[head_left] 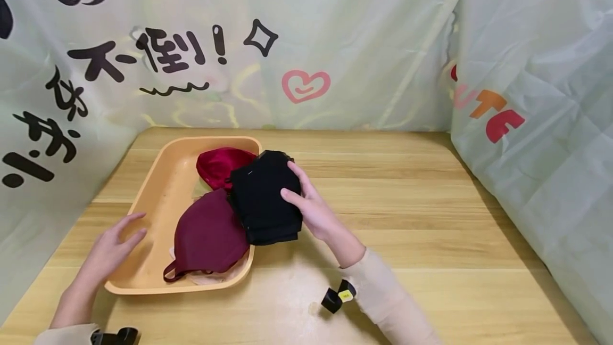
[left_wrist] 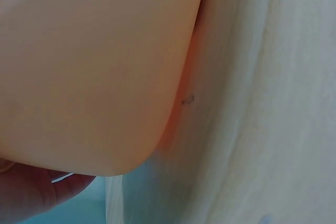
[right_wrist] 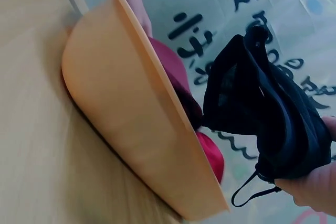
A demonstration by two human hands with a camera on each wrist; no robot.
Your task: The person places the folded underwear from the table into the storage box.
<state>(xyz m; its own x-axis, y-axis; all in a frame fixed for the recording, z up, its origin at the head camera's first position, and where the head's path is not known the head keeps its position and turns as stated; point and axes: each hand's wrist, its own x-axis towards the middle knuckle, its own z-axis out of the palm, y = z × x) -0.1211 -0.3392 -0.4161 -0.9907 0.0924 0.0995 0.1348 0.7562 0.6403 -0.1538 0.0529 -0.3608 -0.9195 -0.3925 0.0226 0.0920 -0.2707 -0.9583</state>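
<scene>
My right hand [head_left: 320, 214] grips a folded black bra [head_left: 265, 201] by its right side, thumb on top, held over the right rim of an orange tray [head_left: 160, 201]. In the right wrist view the black bra [right_wrist: 283, 114] shows stacked layers, with a thin strap dangling. Inside the tray lie a burgundy bra [head_left: 210, 233] and, behind it, a shiny red bra [head_left: 222, 166]; the black one partly covers both. My left hand [head_left: 111, 249] is at the tray's left rim, fingers spread and slightly bent, holding nothing. Up close, the left wrist view shows the tray's outer wall [left_wrist: 100, 77].
Beneath the tray is a wooden table [head_left: 407, 217]. Pale cloth [head_left: 373, 41] with black writing and a pink heart hangs behind and at the sides. Some light fabric [head_left: 215, 277] peeks out under the burgundy bra. Black devices [head_left: 337, 296] are strapped at both wrists.
</scene>
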